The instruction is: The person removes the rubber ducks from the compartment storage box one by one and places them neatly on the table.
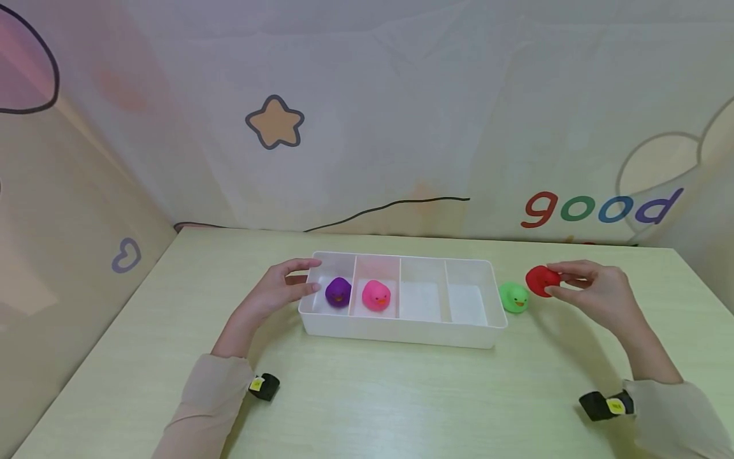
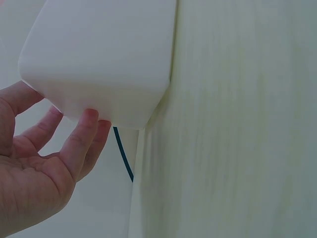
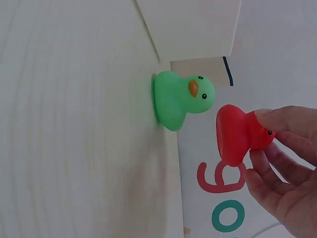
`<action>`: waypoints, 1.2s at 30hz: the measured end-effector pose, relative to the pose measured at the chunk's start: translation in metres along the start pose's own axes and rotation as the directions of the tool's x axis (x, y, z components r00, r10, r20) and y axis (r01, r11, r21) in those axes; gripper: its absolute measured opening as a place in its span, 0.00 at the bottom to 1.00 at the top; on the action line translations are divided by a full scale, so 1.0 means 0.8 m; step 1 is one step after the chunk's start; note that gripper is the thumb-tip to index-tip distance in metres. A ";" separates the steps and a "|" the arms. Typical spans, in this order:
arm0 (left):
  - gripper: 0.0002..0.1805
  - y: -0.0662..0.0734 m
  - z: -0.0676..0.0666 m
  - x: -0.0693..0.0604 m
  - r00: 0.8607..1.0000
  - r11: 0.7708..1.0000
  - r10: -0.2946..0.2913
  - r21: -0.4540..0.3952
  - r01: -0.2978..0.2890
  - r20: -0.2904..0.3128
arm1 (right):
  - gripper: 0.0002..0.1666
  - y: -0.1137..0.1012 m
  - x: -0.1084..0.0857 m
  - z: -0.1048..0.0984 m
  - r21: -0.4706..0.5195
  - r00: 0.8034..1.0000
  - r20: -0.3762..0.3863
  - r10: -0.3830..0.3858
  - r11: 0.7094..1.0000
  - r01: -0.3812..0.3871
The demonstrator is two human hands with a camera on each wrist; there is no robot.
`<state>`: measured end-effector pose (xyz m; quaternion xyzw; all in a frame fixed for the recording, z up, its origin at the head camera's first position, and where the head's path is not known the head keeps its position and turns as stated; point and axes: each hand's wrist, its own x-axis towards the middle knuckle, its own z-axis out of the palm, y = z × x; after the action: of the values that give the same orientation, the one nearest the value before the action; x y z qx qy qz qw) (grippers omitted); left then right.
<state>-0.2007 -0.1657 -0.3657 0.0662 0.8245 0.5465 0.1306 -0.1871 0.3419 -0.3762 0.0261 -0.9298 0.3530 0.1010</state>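
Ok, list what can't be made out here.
Left wrist: inside of the white box, hidden by its walls; its far end, cut off by the top edge.
Right wrist: head of the red duck, partly covered by the right hand.
Head: near edge of the table, cut off by the bottom edge.

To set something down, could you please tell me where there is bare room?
Bare: the table between the sleeves, in front of the white tray, and the tray's two rightmost compartments. Crowded: just right of the tray, with the green duck, red duck and right hand; the tray's left half, with the purple duck, pink duck and left hand.
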 end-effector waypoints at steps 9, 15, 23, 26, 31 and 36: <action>0.29 0.000 -0.001 -0.001 0.999 0.999 0.030 -0.043 -0.029 0.014 | 0.23 -0.044 -0.021 -0.014 -0.053 0.998 0.064 -0.019 0.998 0.022; 0.29 0.000 -0.001 0.000 1.000 0.999 0.023 -0.041 -0.023 0.010 | 0.23 -0.037 -0.021 -0.014 -0.077 0.996 0.082 -0.040 0.996 0.046; 0.29 0.001 -0.001 0.000 1.000 1.000 0.013 -0.026 -0.013 0.006 | 0.22 -0.030 -0.020 -0.012 -0.113 0.993 0.110 -0.042 0.992 0.055; 0.29 0.000 -0.001 0.000 1.000 1.000 0.012 -0.021 -0.012 0.006 | 0.22 -0.029 -0.019 -0.010 -0.116 0.991 0.131 -0.027 0.992 0.043; 0.29 0.000 -0.001 -0.001 1.000 1.000 0.012 -0.024 -0.012 0.007 | 0.22 -0.031 -0.018 -0.009 -0.123 0.985 0.170 -0.017 0.992 0.039; 0.29 0.000 0.000 0.000 1.000 0.999 0.013 -0.033 -0.013 0.008 | 0.21 -0.031 -0.017 -0.009 -0.133 0.981 0.191 -0.027 0.990 0.053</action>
<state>-0.2007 -0.1661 -0.3656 0.0716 0.8144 0.5606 0.1315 -0.1694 0.3279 -0.3575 0.0713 -0.9566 0.2818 0.0214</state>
